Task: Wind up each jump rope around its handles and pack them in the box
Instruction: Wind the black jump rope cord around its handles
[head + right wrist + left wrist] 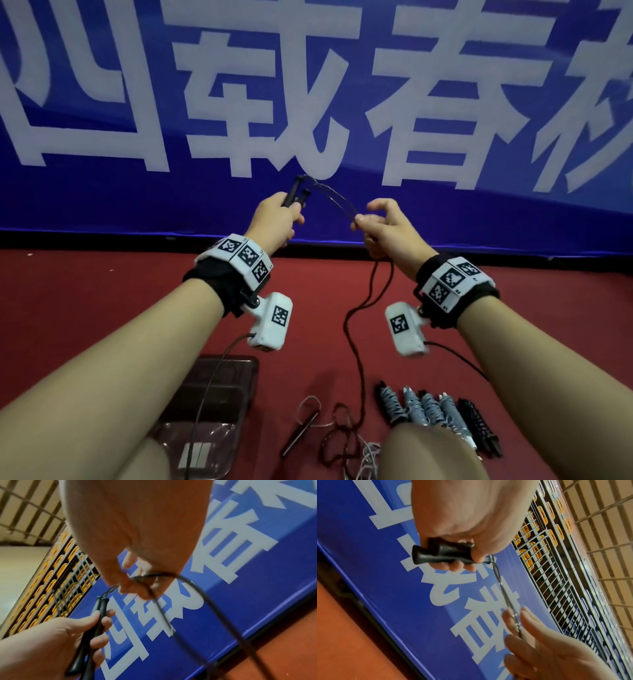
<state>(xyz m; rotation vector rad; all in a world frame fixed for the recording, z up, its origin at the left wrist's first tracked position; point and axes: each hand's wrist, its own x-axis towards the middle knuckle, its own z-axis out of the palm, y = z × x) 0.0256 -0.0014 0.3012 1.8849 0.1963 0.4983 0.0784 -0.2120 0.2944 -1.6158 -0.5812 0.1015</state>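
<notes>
Your left hand (278, 216) is gripping the two black handles (295, 192) together, side by side, fingers wrapped round them; your right hand (383, 228) is pinching the doubled black rope (337, 201) a short way from the handle tips, thumb and forefinger closed on it; both hands are being held up in front of the blue banner (137, 192), near each other but not touching. The rest of the rope is trailing down from your right hand to the red floor (85, 308), ending in a loose tangle (339, 435) beside a pale cord and a stray handle (298, 435).

Risks, as judgement: the trailing length is running into that tangle, so winding may be dragging the pale cord up with it; the handles are lying parallel but unsecured, so a loosening grip may be letting them scissor apart and the first turns slip off; slack between your hands may be giving loose, bulky coils.

Five wound ropes (435, 414) are lying in a row on the floor to your right; the clear box (219, 411) is lying to your left, not yet holding any rope that shows.
</notes>
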